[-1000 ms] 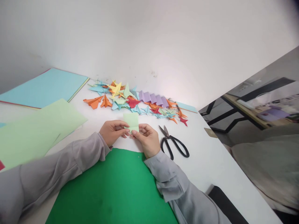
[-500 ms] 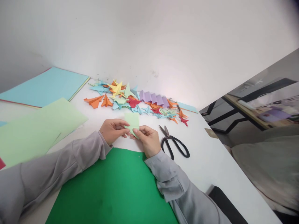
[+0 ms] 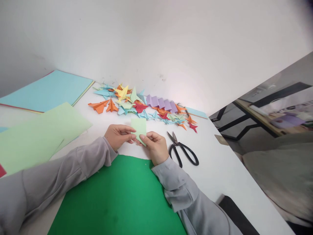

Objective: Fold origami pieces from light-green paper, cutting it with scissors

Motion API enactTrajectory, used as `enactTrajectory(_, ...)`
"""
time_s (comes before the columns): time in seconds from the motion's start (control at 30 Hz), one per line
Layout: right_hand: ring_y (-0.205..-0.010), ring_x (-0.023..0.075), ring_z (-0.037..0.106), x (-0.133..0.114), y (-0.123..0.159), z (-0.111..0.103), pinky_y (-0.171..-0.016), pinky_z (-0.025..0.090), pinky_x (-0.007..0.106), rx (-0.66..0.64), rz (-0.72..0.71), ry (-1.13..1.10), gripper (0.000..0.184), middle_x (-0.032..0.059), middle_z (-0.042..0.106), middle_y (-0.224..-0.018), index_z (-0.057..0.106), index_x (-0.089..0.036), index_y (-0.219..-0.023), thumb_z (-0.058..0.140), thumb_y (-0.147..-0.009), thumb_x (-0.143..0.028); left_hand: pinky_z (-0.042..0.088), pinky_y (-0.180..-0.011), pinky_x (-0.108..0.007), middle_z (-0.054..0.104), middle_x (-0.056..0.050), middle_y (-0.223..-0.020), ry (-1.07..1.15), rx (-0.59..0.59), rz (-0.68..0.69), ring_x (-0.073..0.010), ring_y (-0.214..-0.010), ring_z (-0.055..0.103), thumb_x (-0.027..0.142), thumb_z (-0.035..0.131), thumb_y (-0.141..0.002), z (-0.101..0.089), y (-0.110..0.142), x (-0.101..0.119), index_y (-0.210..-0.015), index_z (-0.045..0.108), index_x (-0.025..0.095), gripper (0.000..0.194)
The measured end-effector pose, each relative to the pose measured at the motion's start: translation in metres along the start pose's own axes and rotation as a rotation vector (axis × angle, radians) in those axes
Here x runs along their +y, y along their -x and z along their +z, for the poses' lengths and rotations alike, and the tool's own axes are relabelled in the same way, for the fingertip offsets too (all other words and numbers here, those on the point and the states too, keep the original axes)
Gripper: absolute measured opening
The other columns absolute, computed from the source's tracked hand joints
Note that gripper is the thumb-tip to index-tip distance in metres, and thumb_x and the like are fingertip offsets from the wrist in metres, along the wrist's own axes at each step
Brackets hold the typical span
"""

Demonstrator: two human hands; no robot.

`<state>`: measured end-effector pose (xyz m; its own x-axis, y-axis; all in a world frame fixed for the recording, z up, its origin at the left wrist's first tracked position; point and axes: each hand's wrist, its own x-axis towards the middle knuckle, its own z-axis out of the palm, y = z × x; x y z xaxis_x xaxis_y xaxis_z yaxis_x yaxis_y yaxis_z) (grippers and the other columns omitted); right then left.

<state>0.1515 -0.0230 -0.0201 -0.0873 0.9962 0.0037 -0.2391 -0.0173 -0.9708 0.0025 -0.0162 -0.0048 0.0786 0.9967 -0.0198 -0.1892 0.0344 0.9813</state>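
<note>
A small light green piece of paper (image 3: 138,125) is held up between both hands, above the white table. My left hand (image 3: 117,136) pinches its left edge between thumb and fingers. At the lower right corner, my right hand (image 3: 156,145) grips it, thumb on the near face and fingers behind. Its back is hidden from me. Just right of my right hand lie black-handled scissors (image 3: 179,147), blades parted and pointing away. A green sheet (image 3: 117,195) spreads under my forearms.
Along the wall sits a pile of folded paper shapes (image 3: 140,107), with a purple pleated strip (image 3: 161,103) among them. Large light green sheets (image 3: 36,137) and a stack of coloured paper (image 3: 51,89) lie left. A black object (image 3: 236,213) rests near the table's right edge.
The lower part of the small paper, which showed a horizontal crease and fold, now looks flat. My right thumb has shifted slightly right and lies on its face. Both hands keep their hold.
</note>
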Motion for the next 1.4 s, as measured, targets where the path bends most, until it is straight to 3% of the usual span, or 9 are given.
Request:
enactTrajectory(0.73,-0.050,0.0132,0.059,0.0000,-0.0005,-0.0014,-0.051,0.046,0.026,-0.017,0.008,-0.023,0.019,-0.0018,0.064,-0.053,0.060,-0.018,-0.059,0.072,-0.062,-0.032,0.055,-0.047,-0.024,0.066,-0.001,-0.053,-0.032,-0.022,-0.002,-0.0145,-0.050,0.063,0.013,0.073,-0.050,0.0011,0.0024,-0.0015,-0.073,0.065,0.010,0.024)
enactTrajectory(0.87,-0.049,0.0119,0.059,-0.0003,-0.0006,-0.0012,-0.051,0.046,0.024,-0.033,-0.004,-0.037,0.017,-0.0021,0.064,-0.053,0.060,-0.018,-0.059,0.071,-0.063,-0.029,0.054,-0.045,-0.023,0.064,0.000,-0.051,-0.013,-0.044,0.014,-0.0138,-0.050,0.063,0.013,0.071,-0.053,0.0013,0.0029,-0.0001,-0.064,0.058,0.011,0.017)
enactTrajectory(1.0,-0.049,0.0120,0.059,-0.0012,-0.0002,-0.0007,-0.052,0.047,0.025,-0.021,-0.003,-0.029,0.017,-0.0023,0.064,-0.052,0.059,-0.018,-0.060,0.072,-0.063,-0.030,0.053,-0.043,-0.022,0.060,0.001,-0.048,-0.001,-0.063,0.032,-0.0161,-0.053,0.065,0.016,0.072,-0.055,0.0004,0.0034,-0.0004,-0.056,0.045,0.014,0.027)
enactTrajectory(1.4,-0.049,0.0114,0.058,0.0012,-0.0002,-0.0016,-0.052,0.047,0.025,-0.022,-0.023,-0.006,0.017,-0.0023,0.064,-0.052,0.060,-0.018,-0.061,0.071,-0.063,-0.030,0.049,-0.037,-0.019,0.054,0.005,-0.042,0.071,-0.075,-0.031,-0.0207,-0.052,0.066,0.021,0.079,-0.045,-0.0025,-0.0010,0.0009,-0.055,0.040,0.015,0.041)
